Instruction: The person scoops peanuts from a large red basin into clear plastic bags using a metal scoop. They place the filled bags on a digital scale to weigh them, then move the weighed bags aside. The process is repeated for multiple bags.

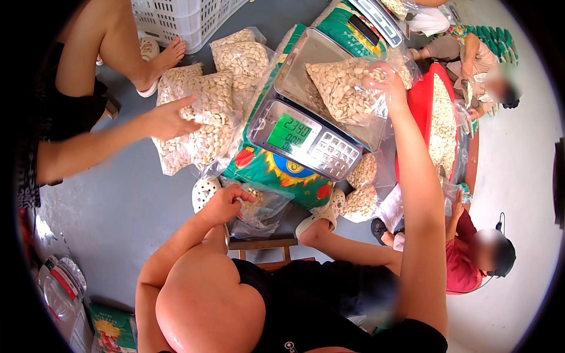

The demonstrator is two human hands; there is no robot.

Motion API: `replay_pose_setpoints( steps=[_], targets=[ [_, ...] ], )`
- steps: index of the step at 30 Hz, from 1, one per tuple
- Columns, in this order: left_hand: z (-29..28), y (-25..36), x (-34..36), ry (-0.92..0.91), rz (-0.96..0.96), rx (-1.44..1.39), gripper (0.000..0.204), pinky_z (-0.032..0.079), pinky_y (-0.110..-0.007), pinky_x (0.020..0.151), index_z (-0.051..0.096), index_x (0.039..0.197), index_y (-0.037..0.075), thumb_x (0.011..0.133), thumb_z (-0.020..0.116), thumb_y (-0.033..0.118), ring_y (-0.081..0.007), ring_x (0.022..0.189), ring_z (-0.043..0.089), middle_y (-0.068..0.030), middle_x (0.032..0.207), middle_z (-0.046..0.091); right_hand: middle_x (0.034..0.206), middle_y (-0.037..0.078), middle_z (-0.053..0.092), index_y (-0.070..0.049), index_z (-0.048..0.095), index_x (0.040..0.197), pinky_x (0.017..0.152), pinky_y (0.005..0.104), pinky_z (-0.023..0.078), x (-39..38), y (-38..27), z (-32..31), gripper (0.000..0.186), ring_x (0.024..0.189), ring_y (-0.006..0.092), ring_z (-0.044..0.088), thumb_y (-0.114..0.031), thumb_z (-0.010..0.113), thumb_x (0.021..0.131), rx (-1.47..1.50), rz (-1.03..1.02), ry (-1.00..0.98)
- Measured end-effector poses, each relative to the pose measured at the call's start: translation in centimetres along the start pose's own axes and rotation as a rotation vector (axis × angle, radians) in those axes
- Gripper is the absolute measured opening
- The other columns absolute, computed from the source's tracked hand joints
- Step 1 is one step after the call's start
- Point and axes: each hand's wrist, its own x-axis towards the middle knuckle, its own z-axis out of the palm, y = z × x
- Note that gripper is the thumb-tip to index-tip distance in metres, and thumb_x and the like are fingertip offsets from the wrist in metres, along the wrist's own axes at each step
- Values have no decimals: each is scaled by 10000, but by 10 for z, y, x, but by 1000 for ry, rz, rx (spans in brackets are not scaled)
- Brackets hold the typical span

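Note:
My right hand (pixel 381 79) grips the upper right end of a clear plastic bag of pale flat beans (pixel 342 88). The bag lies tilted on the metal pan (pixel 297 54) of a digital scale (pixel 306 138), whose green display is lit. My left hand (pixel 223 205) is lower left of the scale, its fingers curled at the mouth of a loose clear bag (pixel 265 215) with some beans in it. What those fingers pinch, if anything, is too small to tell. The scale rests on a green printed sack (pixel 259 170).
At left, another person's hand (pixel 173 117) touches several filled bean bags (pixel 206 106). More bags (pixel 360 203) stand right of the scale. A red tray (pixel 419 97) heaped with beans has co-workers beside it. A white crate (pixel 176 23) stands at the back; a wooden stool (pixel 265 244) is near me.

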Motion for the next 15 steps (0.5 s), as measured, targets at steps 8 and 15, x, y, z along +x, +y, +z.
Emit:
replay_pose_setpoints(
  steps=[8, 15],
  targets=[
    [0, 0, 1, 5, 20, 67, 342, 591, -295, 654, 646, 1019, -31, 769, 417, -82, -176, 780, 628, -106, 990, 590, 798, 30, 601, -102, 564, 993, 353, 263, 420, -48, -57, -7, 205, 583, 130, 590, -3, 636, 829, 346, 190, 238],
    [-1, 2, 4, 0, -16, 90, 316, 580, -303, 659, 625, 1040, -23, 784, 441, -50, -172, 756, 653, -112, 1053, 635, 989, 138, 549, -72, 513, 998, 336, 260, 443, -120, -92, 13, 182, 636, 217, 583, -15, 595, 846, 665, 61, -270]
  ],
)
